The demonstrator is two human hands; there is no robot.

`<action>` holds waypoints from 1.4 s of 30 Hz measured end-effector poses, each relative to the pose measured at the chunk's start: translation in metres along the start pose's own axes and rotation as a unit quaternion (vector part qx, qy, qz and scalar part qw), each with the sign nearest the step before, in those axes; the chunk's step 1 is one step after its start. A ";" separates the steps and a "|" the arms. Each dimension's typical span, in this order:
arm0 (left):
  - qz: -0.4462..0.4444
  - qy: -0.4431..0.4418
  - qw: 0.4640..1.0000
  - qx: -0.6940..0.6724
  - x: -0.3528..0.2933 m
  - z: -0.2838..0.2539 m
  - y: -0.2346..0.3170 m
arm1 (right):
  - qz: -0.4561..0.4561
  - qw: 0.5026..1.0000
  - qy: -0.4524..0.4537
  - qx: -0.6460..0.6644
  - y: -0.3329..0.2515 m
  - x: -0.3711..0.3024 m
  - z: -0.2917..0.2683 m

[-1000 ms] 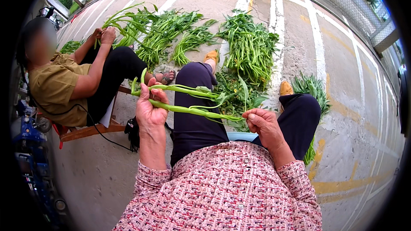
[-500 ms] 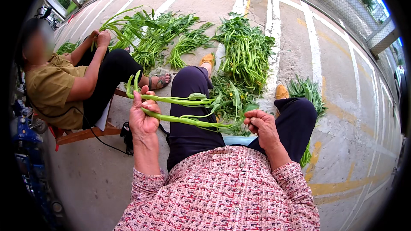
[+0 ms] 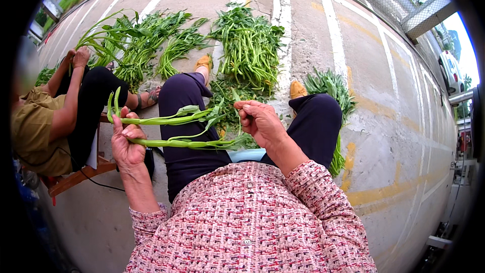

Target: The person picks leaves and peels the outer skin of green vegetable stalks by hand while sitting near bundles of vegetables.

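My left hand (image 3: 129, 141) is closed around a few green water spinach stems (image 3: 174, 143), held level above my left thigh. Their bent ends stick up past my fingers, and the leafy tips point right. Close to those tips, my right hand (image 3: 260, 124) pinches a slim green leaf (image 3: 236, 96) between thumb and fingers. Below the hands, loose leaves and trimmings (image 3: 222, 91) lie on the ground between my feet. A thick heap of water spinach (image 3: 248, 45) lies just beyond them.
More bunches (image 3: 179, 50) spread out at the far left. Another bunch (image 3: 328, 91) lies beside my right foot. At the left, a seated person (image 3: 43, 121) holds leafy stems. A light-blue edge (image 3: 246, 155) shows between my thighs. A wire fence and a white car (image 3: 451, 73) stand farther off.
My right hand has moved up and left, closer to the stem tips, with the leaf in its fingers. My left hand keeps its hold. The whole view has shifted to the right.
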State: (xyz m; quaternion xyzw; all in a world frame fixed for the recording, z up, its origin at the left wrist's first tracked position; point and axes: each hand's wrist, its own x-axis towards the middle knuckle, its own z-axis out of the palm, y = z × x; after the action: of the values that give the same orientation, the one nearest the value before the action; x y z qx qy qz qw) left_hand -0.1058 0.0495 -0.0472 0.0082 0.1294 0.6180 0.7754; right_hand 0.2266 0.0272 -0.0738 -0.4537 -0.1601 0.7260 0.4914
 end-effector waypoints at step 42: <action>-0.034 -0.024 0.997 0.059 -0.008 0.040 -0.028 | -0.262 0.743 -0.090 -0.609 0.008 -0.001 0.007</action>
State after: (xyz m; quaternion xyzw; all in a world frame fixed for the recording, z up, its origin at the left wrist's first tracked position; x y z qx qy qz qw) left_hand -0.0724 0.0409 -0.0117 0.0647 0.1473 0.5822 0.7970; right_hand 0.2163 0.0240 -0.0753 -0.5292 -0.7243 0.3537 0.2651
